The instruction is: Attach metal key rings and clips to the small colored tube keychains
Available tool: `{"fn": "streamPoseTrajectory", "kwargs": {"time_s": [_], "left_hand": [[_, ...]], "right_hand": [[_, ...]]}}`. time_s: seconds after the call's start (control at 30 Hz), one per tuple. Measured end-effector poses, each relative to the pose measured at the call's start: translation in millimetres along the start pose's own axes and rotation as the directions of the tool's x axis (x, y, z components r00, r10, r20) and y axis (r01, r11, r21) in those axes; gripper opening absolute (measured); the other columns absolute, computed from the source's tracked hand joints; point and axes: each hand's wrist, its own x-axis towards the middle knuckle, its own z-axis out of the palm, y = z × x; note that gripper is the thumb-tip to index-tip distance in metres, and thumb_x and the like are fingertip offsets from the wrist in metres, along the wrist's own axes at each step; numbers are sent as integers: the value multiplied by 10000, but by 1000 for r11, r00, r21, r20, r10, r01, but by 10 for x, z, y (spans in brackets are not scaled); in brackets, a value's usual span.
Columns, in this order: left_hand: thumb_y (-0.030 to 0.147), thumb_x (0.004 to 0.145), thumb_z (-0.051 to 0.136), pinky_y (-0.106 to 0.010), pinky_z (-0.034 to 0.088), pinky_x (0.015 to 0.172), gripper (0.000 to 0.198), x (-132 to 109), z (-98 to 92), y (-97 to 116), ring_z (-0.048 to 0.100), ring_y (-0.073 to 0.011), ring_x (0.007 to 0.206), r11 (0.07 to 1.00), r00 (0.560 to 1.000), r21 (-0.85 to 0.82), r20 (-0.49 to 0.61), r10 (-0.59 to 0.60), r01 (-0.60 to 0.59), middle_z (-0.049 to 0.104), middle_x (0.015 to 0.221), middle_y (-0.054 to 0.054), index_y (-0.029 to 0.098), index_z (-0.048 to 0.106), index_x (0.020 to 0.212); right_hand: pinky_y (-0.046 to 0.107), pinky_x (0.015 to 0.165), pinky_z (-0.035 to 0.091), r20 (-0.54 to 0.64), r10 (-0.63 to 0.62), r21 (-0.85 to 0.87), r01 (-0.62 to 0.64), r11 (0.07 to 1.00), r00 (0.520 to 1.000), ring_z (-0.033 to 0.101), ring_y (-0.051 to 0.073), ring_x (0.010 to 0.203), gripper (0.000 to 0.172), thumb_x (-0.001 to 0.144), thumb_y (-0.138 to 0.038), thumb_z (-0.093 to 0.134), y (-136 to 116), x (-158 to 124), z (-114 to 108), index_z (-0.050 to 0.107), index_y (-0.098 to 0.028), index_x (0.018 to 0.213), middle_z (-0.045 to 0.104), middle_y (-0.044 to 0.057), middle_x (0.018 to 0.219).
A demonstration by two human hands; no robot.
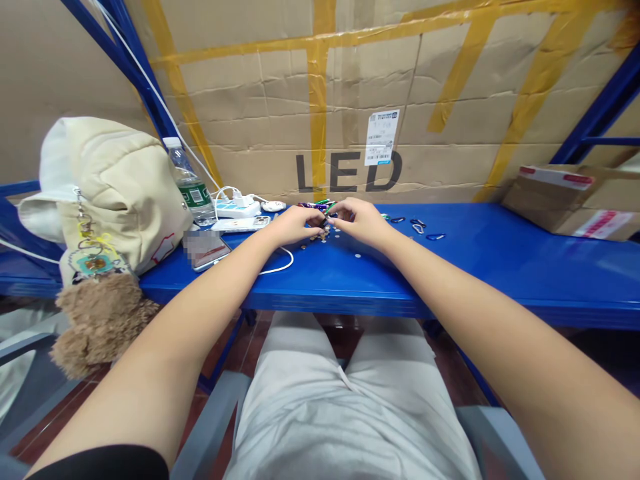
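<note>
My left hand (295, 224) and my right hand (361, 221) meet over the blue shelf (500, 267), fingers pinched together on a small dark item (326, 220) too tiny to name. A little heap of small brownish parts (320, 235) lies just under the fingertips. Tiny white discs (358, 254) are scattered on the blue surface near my right wrist. Behind the hands lies a bunch of coloured carabiner clips (315, 205), and a few more clips (419, 227) lie to the right.
A cream backpack (115, 187) with a plush bear (95, 320) stands at left, beside a water bottle (189, 183), a white power strip (235, 208) and a phone (207, 250). A large "LED" cardboard box (350, 100) forms the back wall. Another carton (565, 200) sits at right.
</note>
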Motion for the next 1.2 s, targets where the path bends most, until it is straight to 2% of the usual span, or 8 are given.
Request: {"fn": "streamPoseTrajectory", "kwargs": {"time_s": [0.07, 0.23, 0.43, 0.53, 0.6, 0.67, 0.9, 1.2], "left_hand": [[298, 801, 579, -249, 405, 677, 168, 1, -1, -17, 584, -145, 727, 1000, 1000, 6, 1, 11, -11, 683, 812, -9, 172, 663, 874], [318, 805, 576, -240, 381, 645, 168, 4, -7, -39, 561, -133, 693, 999, 1000, 30, 10, 11, -12, 650, 761, 3, 164, 642, 819], [308, 814, 562, -245, 393, 675, 182, 0, -3, -39, 573, -142, 721, 999, 999, 43, 27, 22, -23, 673, 795, -12, 163, 660, 864], [297, 819, 557, -245, 400, 684, 189, -3, -10, -31, 580, -147, 736, 999, 998, 47, 54, 13, -16, 688, 828, -23, 164, 669, 892], [300, 820, 563, -247, 404, 693, 196, -2, -14, -29, 586, -152, 754, 998, 998, 55, 64, 6, -10, 694, 851, -28, 166, 674, 910], [309, 819, 571, -247, 407, 695, 198, 1, -15, -29, 590, -156, 764, 998, 998, 65, 67, -2, -3, 694, 851, -29, 167, 677, 907], [300, 817, 593, -246, 420, 709, 227, -3, -12, -5, 611, -154, 792, 998, 996, 48, 84, -34, 30, 706, 900, -31, 172, 685, 980], [294, 823, 586, -249, 438, 740, 246, -8, -19, 11, 621, -157, 814, 998, 995, 50, 95, -44, 39, 711, 927, -33, 174, 684, 1014]], "right_hand": [[279, 679, 423, 31, 65, -51, -63, 997, 997, 576, 167, 738, 214, 800, -279, 619, 44, 1, -2, 712, -151, 943, 680, 52, 823], [282, 718, 442, 233, 195, -238, -138, 961, 953, 629, 193, 796, 113, 778, -227, 626, 141, -15, -16, 727, -179, 795, 725, 42, 839], [278, 698, 451, 104, 122, -151, -106, 983, 987, 631, 182, 789, 206, 842, -317, 579, 73, 0, -3, 717, -169, 882, 728, 49, 884], [285, 718, 452, 196, 101, -231, -54, 971, 975, 635, 197, 825, 172, 820, -288, 606, 78, 5, 7, 729, -175, 864, 732, 59, 903], [294, 735, 456, 285, 151, -300, -62, 952, 947, 639, 212, 844, 165, 808, -294, 628, 102, 0, 5, 738, -180, 854, 737, 68, 923], [295, 742, 463, 327, 230, -323, -121, 939, 916, 645, 216, 849, 181, 813, -316, 635, 119, -7, -4, 744, -186, 875, 741, 68, 939], [268, 723, 476, 354, 363, -224, -299, 928, 862, 656, 197, 814, 136, 815, -278, 648, 82, 18, -13, 734, -177, 843, 741, 49, 875], [270, 722, 470, 372, 367, -243, -293, 925, 852, 648, 196, 790, 109, 818, -233, 638, 65, 43, -3, 721, -165, 803, 740, 65, 874]]}}
